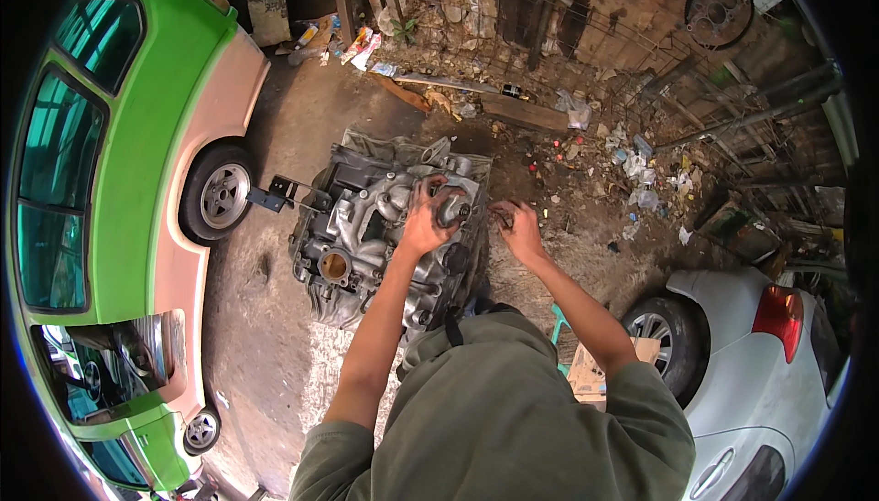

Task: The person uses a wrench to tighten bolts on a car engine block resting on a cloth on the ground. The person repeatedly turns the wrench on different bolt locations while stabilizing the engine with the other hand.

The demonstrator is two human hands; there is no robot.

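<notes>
A grimy aluminium engine with intake manifold [364,217] sits in front of me, a round throat [334,265] at its near left. My left hand [423,219] is closed round a rounded metal fitting [455,211] at the engine's upper right; part of the fitting is hidden by the fingers. Just beyond the engine's right edge, my right hand [515,226] has curled, closed fingers, dirty at the tips; whatever they hold is too small to make out. A dark bracket [267,197] juts out from the engine's left side.
A green and pink car [137,190] stands at the left, a silver car [742,419] at the lower right. Scattered rubbish [641,171], boards and wire mesh line the back and right. A cardboard piece [591,373] and green stool [560,318] are beside my right arm.
</notes>
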